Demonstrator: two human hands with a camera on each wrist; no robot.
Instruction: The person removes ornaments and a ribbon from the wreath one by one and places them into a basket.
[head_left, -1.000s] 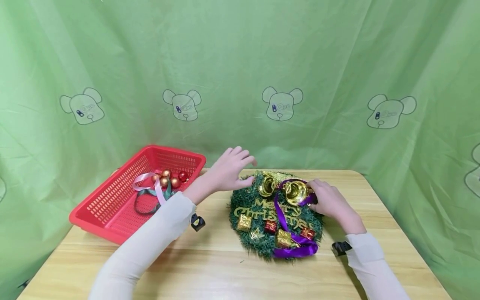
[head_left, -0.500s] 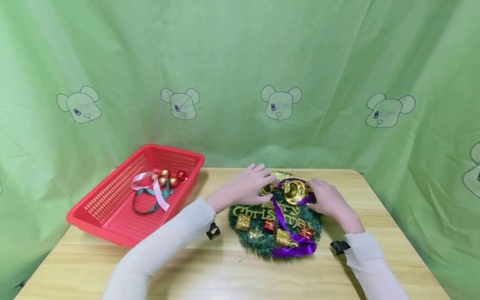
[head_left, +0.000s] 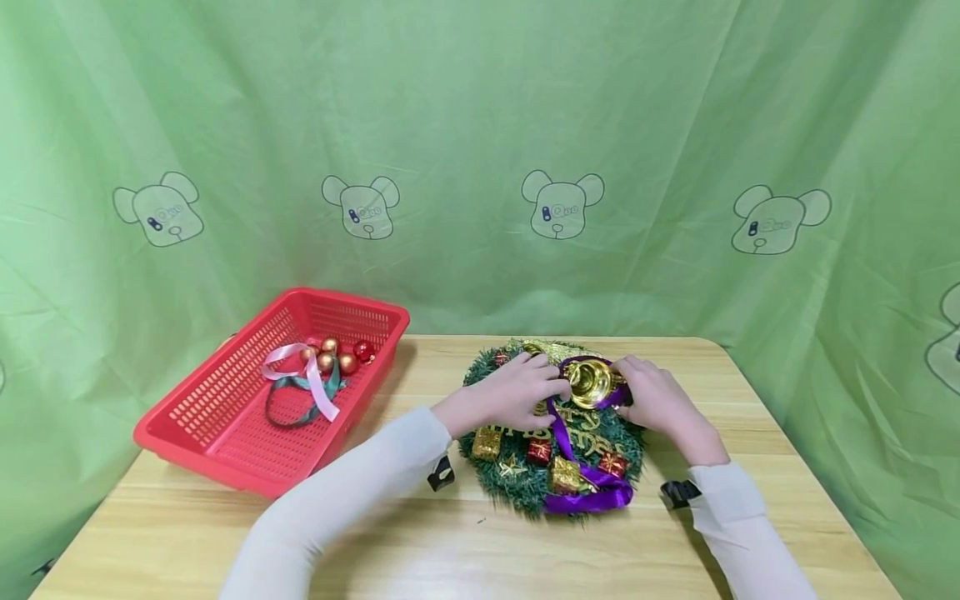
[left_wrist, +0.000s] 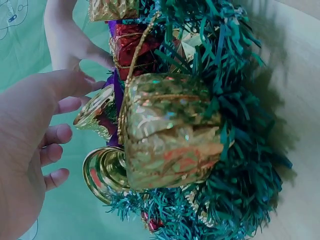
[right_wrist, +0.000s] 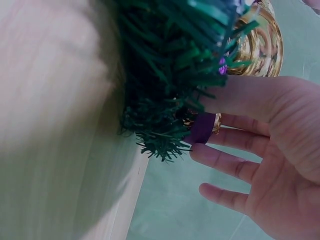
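A green tinsel Christmas wreath [head_left: 498, 483] lies on the table with gold letters, small wrapped gift boxes and gold bells. One gold bell [head_left: 591, 383] faces up at its upper right. Purple ribbon [head_left: 588, 502] loops round this bell and runs down the wreath's front. Over the wreath's upper middle, my left hand [head_left: 510, 393] pinches the ribbon just left of the bell between thumb and index finger. My right hand [head_left: 660, 400] grips the ribbon at the wreath's right edge, its thumb in front and fingers behind; the fingertips are partly hidden by tinsel in the right wrist view.
To the left stands a red plastic basket [head_left: 225, 472]. Inside it are gold and red baubles [head_left: 348, 364], a pink ribbon [head_left: 318, 385] and a dark green ribbon [head_left: 288, 425]. A green curtain [head_left: 465, 108] hangs behind the wooden table [head_left: 480, 567].
My left hand has come right and down from above the wreath's left edge, past the left bell, to the purple ribbon. My right hand has stayed in place.
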